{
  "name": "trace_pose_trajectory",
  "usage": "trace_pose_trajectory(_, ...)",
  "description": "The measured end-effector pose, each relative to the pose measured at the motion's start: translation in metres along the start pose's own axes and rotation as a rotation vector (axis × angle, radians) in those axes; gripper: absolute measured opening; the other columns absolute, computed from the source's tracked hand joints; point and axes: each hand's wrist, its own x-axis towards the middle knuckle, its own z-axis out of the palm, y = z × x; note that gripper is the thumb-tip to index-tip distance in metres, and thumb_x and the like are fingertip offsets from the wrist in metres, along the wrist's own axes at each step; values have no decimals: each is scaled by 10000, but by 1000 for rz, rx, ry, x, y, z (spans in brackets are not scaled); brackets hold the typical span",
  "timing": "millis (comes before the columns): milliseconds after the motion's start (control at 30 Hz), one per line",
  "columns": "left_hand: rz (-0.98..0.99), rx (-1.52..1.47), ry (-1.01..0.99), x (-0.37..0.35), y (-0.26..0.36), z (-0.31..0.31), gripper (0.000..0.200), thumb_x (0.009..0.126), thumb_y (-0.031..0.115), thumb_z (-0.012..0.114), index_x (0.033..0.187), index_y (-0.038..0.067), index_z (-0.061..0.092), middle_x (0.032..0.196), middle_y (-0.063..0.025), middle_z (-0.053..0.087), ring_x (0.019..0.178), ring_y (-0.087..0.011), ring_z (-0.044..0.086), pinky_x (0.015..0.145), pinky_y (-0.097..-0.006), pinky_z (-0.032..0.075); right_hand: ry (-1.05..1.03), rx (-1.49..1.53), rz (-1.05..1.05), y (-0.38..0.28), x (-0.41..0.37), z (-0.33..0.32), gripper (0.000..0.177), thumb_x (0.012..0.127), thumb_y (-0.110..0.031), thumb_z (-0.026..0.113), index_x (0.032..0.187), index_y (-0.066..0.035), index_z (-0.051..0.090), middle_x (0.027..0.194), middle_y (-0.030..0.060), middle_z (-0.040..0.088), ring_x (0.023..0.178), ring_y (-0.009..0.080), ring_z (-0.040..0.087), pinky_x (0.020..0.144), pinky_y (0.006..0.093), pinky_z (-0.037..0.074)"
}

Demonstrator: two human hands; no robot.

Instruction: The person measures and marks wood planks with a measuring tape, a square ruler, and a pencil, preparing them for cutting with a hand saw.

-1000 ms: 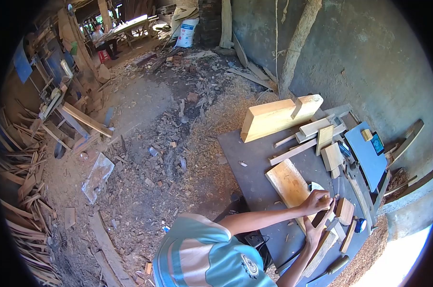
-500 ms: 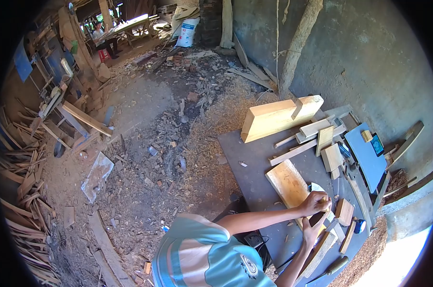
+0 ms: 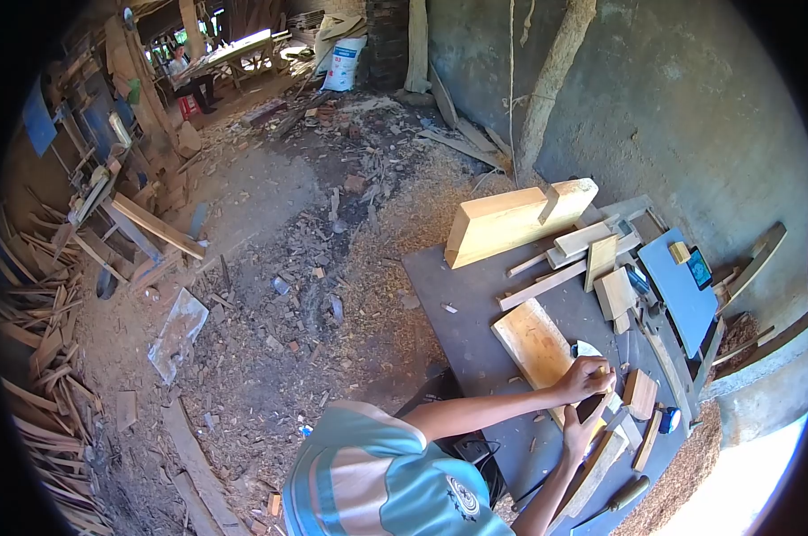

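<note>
Both hands work close together over the workbench (image 3: 471,313). My left hand (image 3: 586,380) is closed in a fist at the near end of a pale wooden board (image 3: 533,339). A small yellowish bit shows at its fingers, too small to name. Just below it, my right hand (image 3: 580,435) grips a dark, flat-faced piece (image 3: 590,408), with thumb and fingers on either side. The left fist sits right against this piece's upper edge. Beside the hands is a short wooden block (image 3: 640,394). A white, rounded item (image 3: 586,349) lies partly hidden behind the left hand.
A thick notched beam (image 3: 502,223) stands on edge at the bench's far side. Wood offcuts (image 3: 614,290), a blue tape measure (image 3: 670,419) and a dark-handled tool (image 3: 629,492) lie around. A phone (image 3: 699,267) rests on a grey-blue panel (image 3: 667,277). A person (image 3: 189,79) sits far back.
The view has shifted very slightly. Both hands keep nearly the same place and grip, and nothing on the bench has visibly moved.
</note>
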Motion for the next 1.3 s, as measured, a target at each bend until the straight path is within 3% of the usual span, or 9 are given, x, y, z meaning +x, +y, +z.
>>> trace_pose_trajectory(167, 125, 14, 54, 0, -1, 1, 134, 801, 121, 570, 745, 17, 507, 723, -71, 494, 656, -165, 487, 610, -292, 404, 2, -8, 93, 19, -4, -9, 880, 554, 43, 475, 1387, -51, 205, 1366, 214, 300, 1303, 319, 250, 1057, 358, 177)
trace_pose_trajectory(367, 71, -49, 117, 2, 5, 7, 136, 798, 107, 547, 890, 61, 459, 875, -74, 434, 854, -211, 417, 789, -323, 360, 10, 54, -10, -47, 1, -4, 868, 559, 48, 448, 1389, -45, 213, 1363, 199, 307, 1306, 293, 239, 1069, 356, 141)
trace_pose_trajectory(800, 174, 38, -7, 5, 1, 3, 311, 730, -18, 510, 1019, 67, 588, 1000, -85, 494, 1000, -231, 456, 876, -327, 364, 106, -55, -105, -34, -1, 2, 876, 558, 27, 452, 1392, -15, 185, 1342, 227, 322, 1281, 320, 277, 1063, 368, 161)
trace_pose_trajectory(833, 179, 54, 3, 4, 3, 2, 339, 741, -27, 500, 1051, 76, 589, 1006, -84, 500, 1005, -226, 464, 866, -329, 376, 59, -90, -143, -27, -1, 2, 869, 586, 46, 463, 1397, -13, 158, 1391, 197, 251, 1316, 287, 202, 1076, 343, 127)
trace_pose_trajectory(933, 150, 61, 1, 1, 3, 1, 347, 747, -29, 503, 1063, 85, 592, 1009, -84, 504, 1015, -218, 468, 867, -329, 380, 44, -72, 57, 13, -13, 5, 836, 608, 0, 515, 1379, 6, 191, 1348, 242, 316, 1279, 326, 288, 1046, 371, 201)
trace_pose_trajectory(1067, 136, 57, 6, 6, 11, 4, 272, 763, 9, 526, 1019, 52, 607, 952, -100, 533, 932, -249, 495, 860, -344, 378, -18, 17, 227, 5, -9, -6, 851, 613, 46, 496, 1398, -4, 172, 1335, 153, 336, 1166, 238, 388, 960, 275, 311)
trace_pose_trajectory(1133, 152, 81, 9, 7, 9, 4, 275, 770, 15, 522, 1026, 64, 610, 965, -98, 523, 937, -237, 497, 844, -334, 390, 62, 46, 174, -9, -9, -12, 849, 586, 65, 474, 1390, -13, 212, 1255, 111, 395, 961, 169, 463, 782, 230, 391)
trace_pose_trajectory(1267, 155, 77, 12, 5, 3, 2, 264, 796, 46, 525, 1044, 75, 609, 984, -101, 517, 951, -234, 500, 833, -338, 403, 40, -116, -29, -23, -4, -4, 861, 588, 53, 487, 1394, -9, 191, 1347, 185, 328, 1231, 264, 344, 1014, 309, 261)
trace_pose_trajectory(1300, 172, 73, 25, 6, 5, 3, 255, 791, 46, 533, 1032, 68, 612, 966, -105, 522, 940, -240, 500, 839, -342, 396, 28, -79, 112, -15, -8, 1, 850, 588, 65, 480, 1386, 11, 193, 1375, 213, 292, 1311, 285, 232, 1068, 327, 149)
